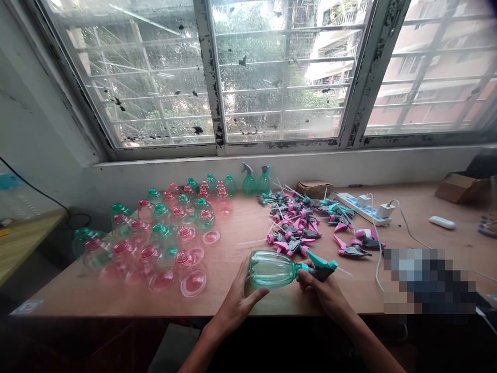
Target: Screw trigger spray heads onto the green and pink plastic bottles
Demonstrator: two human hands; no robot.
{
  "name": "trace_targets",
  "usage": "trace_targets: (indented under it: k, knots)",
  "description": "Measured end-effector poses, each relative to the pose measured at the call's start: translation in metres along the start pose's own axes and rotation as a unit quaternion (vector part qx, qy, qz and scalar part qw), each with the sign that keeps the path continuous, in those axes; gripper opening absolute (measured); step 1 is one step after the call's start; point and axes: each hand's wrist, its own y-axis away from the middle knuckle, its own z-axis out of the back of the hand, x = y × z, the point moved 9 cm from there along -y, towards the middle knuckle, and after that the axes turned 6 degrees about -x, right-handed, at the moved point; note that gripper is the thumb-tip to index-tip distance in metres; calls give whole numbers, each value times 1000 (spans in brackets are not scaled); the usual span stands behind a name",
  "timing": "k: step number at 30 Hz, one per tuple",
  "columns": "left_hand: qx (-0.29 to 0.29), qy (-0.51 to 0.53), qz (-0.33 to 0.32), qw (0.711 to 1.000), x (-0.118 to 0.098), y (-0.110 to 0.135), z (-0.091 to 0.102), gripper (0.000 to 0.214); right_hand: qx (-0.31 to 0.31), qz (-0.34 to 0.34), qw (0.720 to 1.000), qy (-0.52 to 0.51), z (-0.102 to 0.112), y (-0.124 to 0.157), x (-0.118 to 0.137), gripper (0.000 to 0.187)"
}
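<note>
A clear green plastic bottle (272,268) lies on its side in my hands, just above the wooden table's (233,228) front edge. My left hand (238,300) cups the bottle's base, fingers curled around it. My right hand (324,290) grips the teal and grey spray trigger head (320,265) sitting at the bottle's neck. A pile of pink and teal trigger heads (298,223) with thin dip tubes lies just beyond the bottle.
Several empty pink and green bottles (163,233) crowd the table's left half. Two assembled green spray bottles (256,181) stand by the wall. A white power strip (363,207) with cables, a cardboard box (460,187) and a small white object (442,223) lie at the right.
</note>
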Motion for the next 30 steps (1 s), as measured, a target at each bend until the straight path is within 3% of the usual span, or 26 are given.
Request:
trace_targets:
  k: [4, 8, 13, 20, 30]
  knots:
    - [-22, -37, -18, 999, 3, 0, 4, 76, 0, -8, 1000, -4, 0, 0, -1, 22]
    - [-26, -35, 7, 999, 6, -1, 6, 82, 11, -10, 1000, 0, -2, 0, -1, 23]
    - [-38, -49, -10, 998, -1, -3, 8, 69, -4, -23, 1000, 3, 1, 0, -2, 24]
    - [-72, -86, -22, 993, 1, -1, 14, 70, -24, -34, 999, -20, 4, -1, -4, 28]
    - [-69, -92, -43, 992, -7, 0, 15, 55, -32, -23, 999, -18, 5, -1, -2, 27]
